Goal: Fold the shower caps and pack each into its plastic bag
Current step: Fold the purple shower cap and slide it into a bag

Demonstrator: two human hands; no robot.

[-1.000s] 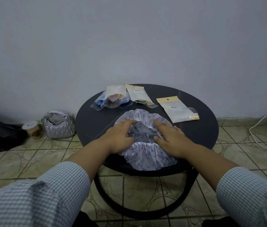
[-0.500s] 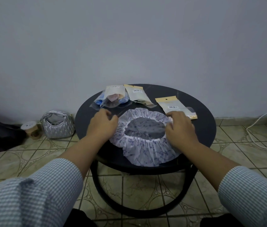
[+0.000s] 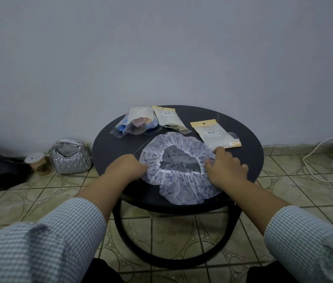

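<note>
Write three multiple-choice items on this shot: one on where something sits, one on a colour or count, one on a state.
1. Where is the silver handbag?
A. On the table
B. On the floor left of the table
C. In the person's lap

2. What pattern does the shower cap carry?
A. Purple marks on white
B. Red stripes
C. Plain black

3. What state is the shower cap in?
A. Sealed in a bag
B. Folded into a small square
C. Spread open, opening upward, held at both sides

Answers:
1. B: it stands on the tiles against the wall, beside the round black table.
2. A: the ruffled rim shows purple marks on white.
3. C: the left hand and right hand each grip an edge, and the elastic opening gapes between them; the empty plastic bag lies beyond it.
</note>
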